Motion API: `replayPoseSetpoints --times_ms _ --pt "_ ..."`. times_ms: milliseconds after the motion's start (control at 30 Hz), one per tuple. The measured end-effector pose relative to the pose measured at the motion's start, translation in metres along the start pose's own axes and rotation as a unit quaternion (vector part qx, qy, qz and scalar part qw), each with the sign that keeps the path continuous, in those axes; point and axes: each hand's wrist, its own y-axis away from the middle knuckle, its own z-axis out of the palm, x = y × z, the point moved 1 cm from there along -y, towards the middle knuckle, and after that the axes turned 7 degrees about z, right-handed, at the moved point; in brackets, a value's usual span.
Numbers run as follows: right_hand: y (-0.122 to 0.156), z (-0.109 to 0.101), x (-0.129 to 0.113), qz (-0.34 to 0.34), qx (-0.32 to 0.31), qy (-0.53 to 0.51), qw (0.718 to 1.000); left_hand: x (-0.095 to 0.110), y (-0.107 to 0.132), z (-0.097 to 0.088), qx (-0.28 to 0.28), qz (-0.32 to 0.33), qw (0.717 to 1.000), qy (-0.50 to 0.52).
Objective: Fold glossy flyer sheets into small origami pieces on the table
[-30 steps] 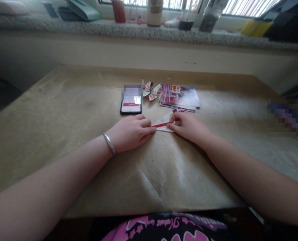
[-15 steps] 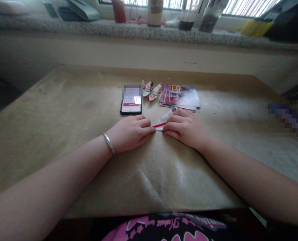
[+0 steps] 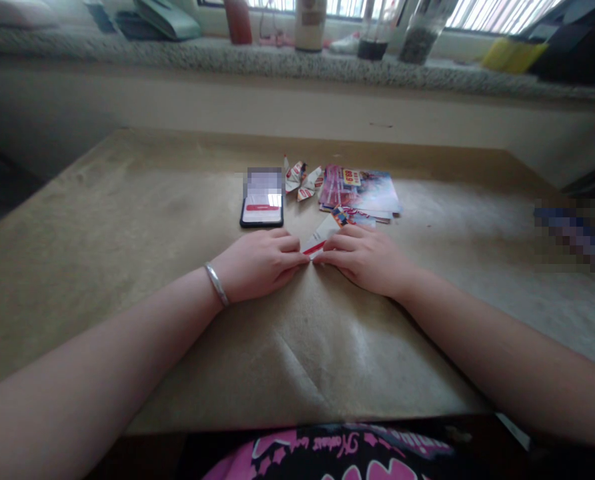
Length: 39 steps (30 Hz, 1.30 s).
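Note:
A small folded paper piece (image 3: 319,239), white with a red stripe, lies on the brown paper-covered table (image 3: 127,220). My left hand (image 3: 257,263), with a silver bracelet on its wrist, pinches the paper's left tip. My right hand (image 3: 365,257) lies flat over the rest of the paper and presses it down, hiding most of it. The fingertips of the two hands almost meet. Just beyond them lie a black phone (image 3: 262,200) with a lit screen, folded paper figures (image 3: 301,180) and a stack of colourful leaflets (image 3: 360,191).
A stone windowsill (image 3: 297,63) runs along the back with bottles, jars, a yellow object and a dark device on it. A blurred blue object (image 3: 575,235) rests at the table's right edge. The table cover has creases near me.
My right hand has slid left along the folded paper toward my left hand, covering more of it. The left hand has stayed put.

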Motion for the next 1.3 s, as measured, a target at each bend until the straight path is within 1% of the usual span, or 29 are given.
replayPoseSetpoints --times_ms 233,433,567,833,1100,1300 --pt "-0.003 -0.004 -0.001 0.012 -0.034 0.014 0.999 0.000 -0.002 -0.002 0.000 0.006 1.000 0.000" --pt "-0.004 -0.008 -0.001 0.021 -0.041 0.015 0.999 0.000 -0.002 -0.003 0.002 0.007 1.000 -0.001" --pt "-0.002 -0.010 0.002 0.021 -0.051 0.024 0.998 0.000 -0.001 -0.001 -0.009 0.006 1.000 -0.002" --pt "0.002 -0.013 0.004 0.013 -0.045 0.040 0.998 -0.001 0.000 0.003 -0.002 0.020 1.000 -0.007" --pt "0.004 -0.012 0.004 0.007 -0.050 0.044 0.998 0.003 0.000 0.002 0.004 0.005 1.000 -0.026" --pt "0.009 -0.012 0.008 0.011 -0.046 0.041 0.998 0.001 0.002 0.003 -0.006 0.001 1.000 -0.011"
